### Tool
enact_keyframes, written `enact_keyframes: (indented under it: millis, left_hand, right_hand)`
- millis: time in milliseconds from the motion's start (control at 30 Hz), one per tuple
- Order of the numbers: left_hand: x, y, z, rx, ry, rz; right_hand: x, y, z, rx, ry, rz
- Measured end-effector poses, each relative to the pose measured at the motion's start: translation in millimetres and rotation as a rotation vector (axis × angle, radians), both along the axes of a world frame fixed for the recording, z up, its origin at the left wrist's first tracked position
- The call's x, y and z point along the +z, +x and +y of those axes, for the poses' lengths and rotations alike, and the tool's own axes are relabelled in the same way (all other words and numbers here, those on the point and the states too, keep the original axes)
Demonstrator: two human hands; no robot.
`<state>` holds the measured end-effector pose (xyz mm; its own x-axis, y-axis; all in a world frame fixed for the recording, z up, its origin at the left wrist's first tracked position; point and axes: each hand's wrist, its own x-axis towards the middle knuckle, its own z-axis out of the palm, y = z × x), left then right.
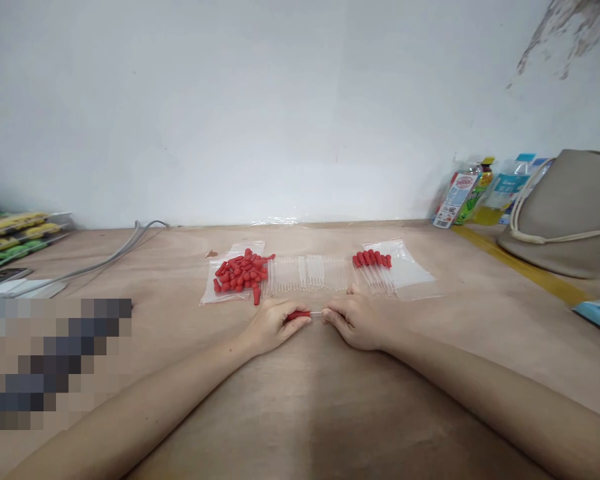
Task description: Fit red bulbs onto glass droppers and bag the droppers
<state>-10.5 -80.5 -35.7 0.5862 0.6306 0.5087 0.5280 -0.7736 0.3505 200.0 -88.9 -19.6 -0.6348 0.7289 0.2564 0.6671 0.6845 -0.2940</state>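
Note:
Between finger and thumb, my left hand (pixel 276 325) pinches a red rubber dropper bulb (pixel 298 315). My right hand (pixel 356 320) is closed on a clear dropper tube (pixel 317 313), whose near end meets the bulb's mouth; how far it sits inside cannot be seen. Beyond my left hand, a heap of red bulbs (pixel 243 270) lies on a clear plastic bag (pixel 211 291). A row of loose clear tubes (pixel 313 270) is laid out beyond both hands. Past my right hand, several droppers with red bulbs fitted (pixel 373 260) rest partly on another plastic bag (pixel 413 267).
Drink bottles (pixel 505 190) and a carton (pixel 457 199) stand at the back right beside a grey-beige drawstring bag (pixel 565 213). Yellow and green packets (pixel 20 233) are stacked at the far left. A grey cable (pixel 105 259) crosses the wooden table (pixel 260 413) there. A white wall closes the back.

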Motion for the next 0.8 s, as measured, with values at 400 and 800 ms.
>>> enact_keyframes:
  millis: [400,800]
  left_hand:
    - [1.6,-1,0,0.126,-0.101,-0.112]
    - [7.8,0,-1,0.1,-0.154,-0.006]
  right_hand:
    - [24,18,13,-0.116,-0.05,-0.066]
    - [11,78,65,-0.963,-0.065,0.026]
